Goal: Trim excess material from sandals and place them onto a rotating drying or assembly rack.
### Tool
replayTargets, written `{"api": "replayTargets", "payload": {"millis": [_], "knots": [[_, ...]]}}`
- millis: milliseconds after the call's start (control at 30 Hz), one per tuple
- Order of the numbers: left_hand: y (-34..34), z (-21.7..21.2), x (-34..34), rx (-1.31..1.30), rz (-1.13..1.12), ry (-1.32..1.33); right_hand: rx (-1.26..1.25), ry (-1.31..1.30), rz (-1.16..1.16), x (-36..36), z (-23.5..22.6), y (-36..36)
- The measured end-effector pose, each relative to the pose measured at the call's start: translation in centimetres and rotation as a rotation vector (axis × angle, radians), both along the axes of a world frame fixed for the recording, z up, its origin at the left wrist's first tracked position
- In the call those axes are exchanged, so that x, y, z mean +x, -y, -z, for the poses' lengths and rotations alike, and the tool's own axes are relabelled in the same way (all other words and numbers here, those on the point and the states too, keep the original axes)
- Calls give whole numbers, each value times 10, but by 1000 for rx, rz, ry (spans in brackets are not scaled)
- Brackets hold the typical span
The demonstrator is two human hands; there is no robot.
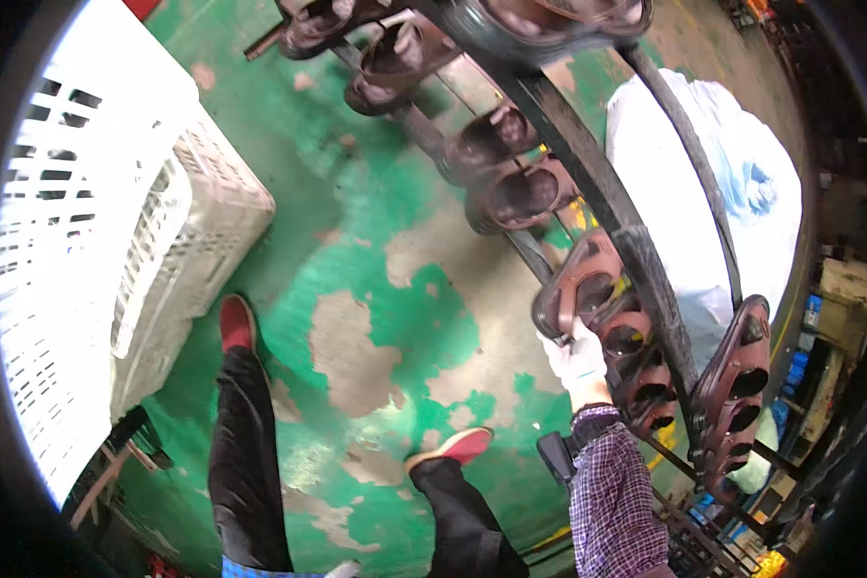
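Note:
My right hand (578, 364), in a pale glove, reaches up to a rack of brown leather shoes. Its fingers are closed on the near end of a brown shoe (604, 258) with a strap-like upper. Close beside that shoe, more brown shoes (626, 334) stand in a row on the rack, and others (520, 197) sit farther up. Of my left hand (342, 570) only a small pale bit seems to show at the lower edge; its fingers are hidden.
The black metal rack (588, 183) slants across the right side. A big white plastic bag (713, 193) lies beyond it. White slotted plastic crates (202, 207) are stacked at the left. Underfoot is a worn green floor (356, 279); my red shoes (238, 323) stand on it.

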State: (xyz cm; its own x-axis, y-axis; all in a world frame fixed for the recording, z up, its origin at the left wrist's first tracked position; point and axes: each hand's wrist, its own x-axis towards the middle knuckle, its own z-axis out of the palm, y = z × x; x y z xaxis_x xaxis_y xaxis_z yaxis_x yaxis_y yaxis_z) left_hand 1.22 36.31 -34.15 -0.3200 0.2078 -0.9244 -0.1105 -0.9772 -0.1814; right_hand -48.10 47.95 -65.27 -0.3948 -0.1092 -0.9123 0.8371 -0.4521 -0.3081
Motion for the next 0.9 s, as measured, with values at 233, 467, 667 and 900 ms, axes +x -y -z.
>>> {"api": "replayTargets", "payload": {"millis": [233,467,667,900], "knots": [[-1,8,10,35,-29,-31,343,-53,-209,14,-10,-11],[23,0,19,26,-50,-103,262,-201,-1594,104,-151,81],[71,-16,27,15,5,-144,597,-846,-2289,139,-298,180],[158,-29,36,839,-738,-386,115,-826,-1350,239,-410,135]]}}
